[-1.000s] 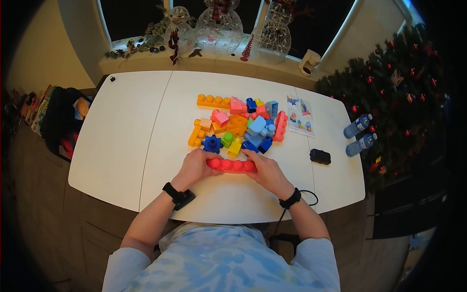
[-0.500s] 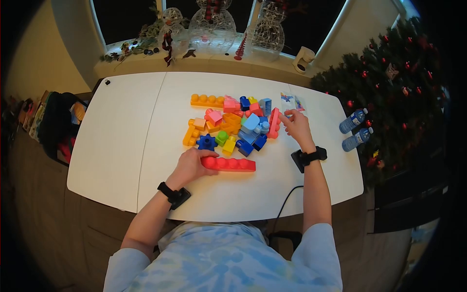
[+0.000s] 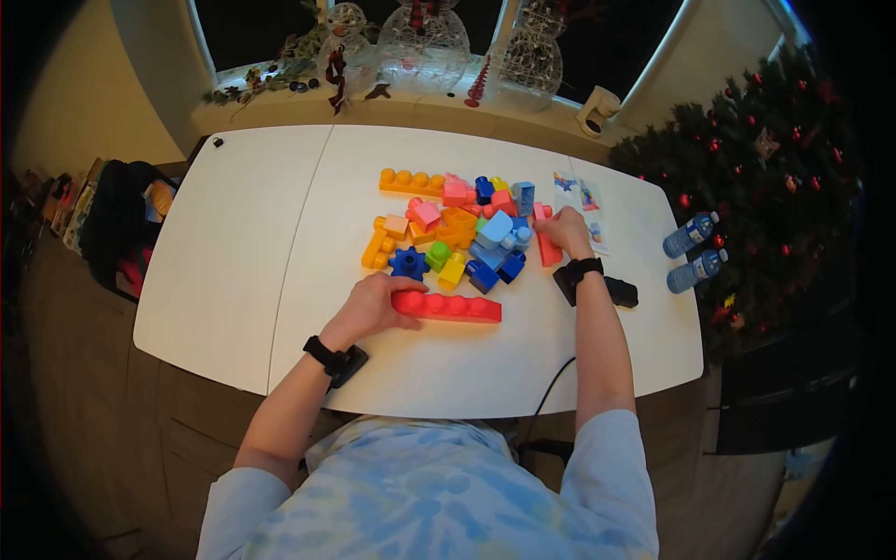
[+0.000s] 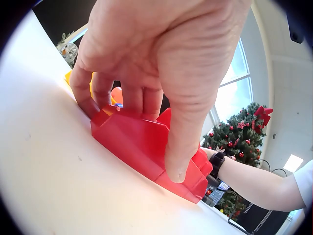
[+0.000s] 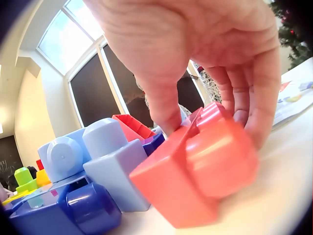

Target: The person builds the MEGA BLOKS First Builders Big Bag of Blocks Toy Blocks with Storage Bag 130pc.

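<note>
While the left grip pinches one end of a long red block between thumb and fingers, the right grip pinches a coral block the same way, farther across a white counter. The red block rests on the counter, extending rightward from the left grip; whether the coral one touches down is hard to tell. Just beyond the left grip sits a blue gear-shaped block, with a yellow block to its right. Light blue blocks crowd the left side of the right grip, and a printed sheet lies just beyond it. Two water bottles appear well to its right.
</note>
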{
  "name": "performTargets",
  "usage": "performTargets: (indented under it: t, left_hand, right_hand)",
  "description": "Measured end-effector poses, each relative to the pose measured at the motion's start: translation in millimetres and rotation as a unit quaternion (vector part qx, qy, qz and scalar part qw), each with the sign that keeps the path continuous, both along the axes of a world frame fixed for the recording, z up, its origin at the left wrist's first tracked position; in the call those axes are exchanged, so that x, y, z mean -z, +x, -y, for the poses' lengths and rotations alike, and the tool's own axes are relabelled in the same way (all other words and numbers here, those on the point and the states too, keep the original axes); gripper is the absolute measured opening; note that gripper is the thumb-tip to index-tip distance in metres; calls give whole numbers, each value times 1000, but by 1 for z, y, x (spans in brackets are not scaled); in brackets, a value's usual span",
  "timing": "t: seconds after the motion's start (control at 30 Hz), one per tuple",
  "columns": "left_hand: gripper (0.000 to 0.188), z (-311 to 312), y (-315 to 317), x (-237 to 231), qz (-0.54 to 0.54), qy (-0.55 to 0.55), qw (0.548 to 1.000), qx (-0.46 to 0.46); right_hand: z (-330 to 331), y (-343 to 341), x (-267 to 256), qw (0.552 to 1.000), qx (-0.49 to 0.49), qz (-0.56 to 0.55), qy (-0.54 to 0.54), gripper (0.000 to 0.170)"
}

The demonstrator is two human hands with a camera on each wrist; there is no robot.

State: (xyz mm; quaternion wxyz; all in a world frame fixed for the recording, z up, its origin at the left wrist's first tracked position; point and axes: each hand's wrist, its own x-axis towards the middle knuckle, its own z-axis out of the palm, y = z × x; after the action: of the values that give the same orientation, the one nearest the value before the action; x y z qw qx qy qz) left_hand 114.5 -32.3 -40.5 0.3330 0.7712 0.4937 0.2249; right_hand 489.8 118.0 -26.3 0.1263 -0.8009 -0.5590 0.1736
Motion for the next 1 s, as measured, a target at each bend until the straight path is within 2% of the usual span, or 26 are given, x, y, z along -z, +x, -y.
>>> performTargets:
  t: [0.07, 0.13, 0.17, 0.23, 0.27, 0.33, 0.4, 0.43, 0.47, 0.5, 0.6, 0.7, 0.8, 1.0]
  left_hand:
    - [61, 0, -1, -1, 4, -9, 1000, 2]
    - [61, 0, -2, -3, 8, -18, 1000, 3]
    - [61, 0, -3, -5, 6, -21, 1000, 8]
    - [60, -1, -5, -5, 4, -26, 1000, 9]
    - [60, 0, -6, -3, 16, -14, 1000, 15]
    - [60, -1, -8, -2, 25, -4, 999, 21]
    - [60, -2, -8, -2, 25, -22, 999, 19]
    - [60, -2, -8, -1, 24, -22, 999, 20]
    - [60, -2, -8, 0, 30, -31, 999, 17]
    - [59, -3, -8, 1, 37, -38, 998, 15]
    - [56, 0, -6, 0, 38, -44, 998, -8]
    - [54, -1, -5, 2, 35, -31, 999, -14]
    - [51, -1, -5, 7, 34, -33, 999, -20]
    - [45, 1, -2, 1, 14, -41, 999, -24]
  right_hand:
    - [3, 5, 5, 1000, 2, 30, 8, 54]
    - [8, 15, 8, 997, -13, 7, 81, 62]
    - [15, 9, -4, 997, -15, 7, 81, 62]
    - [35, -2, -39, 967, -8, -98, 234, 58]
    - [50, -13, -58, 968, -9, -100, 231, 58]
    - [80, -41, -87, 923, -147, -223, 276, 51]
    - [103, -64, -84, 887, -299, -192, 294, 50]
    - [122, -80, -90, 881, -358, -136, 277, 51]
    - [137, -95, -89, 872, -389, -156, 252, 51]
    - [146, -104, -77, 866, -416, -127, 246, 50]
    - [160, -124, -53, 846, -457, -87, 259, 48]
    - [163, -132, -37, 855, -466, -62, 220, 40]
    - [164, -136, -31, 844, -478, -36, 241, 41]
    - [169, -146, -20, 850, -474, -56, 223, 39]
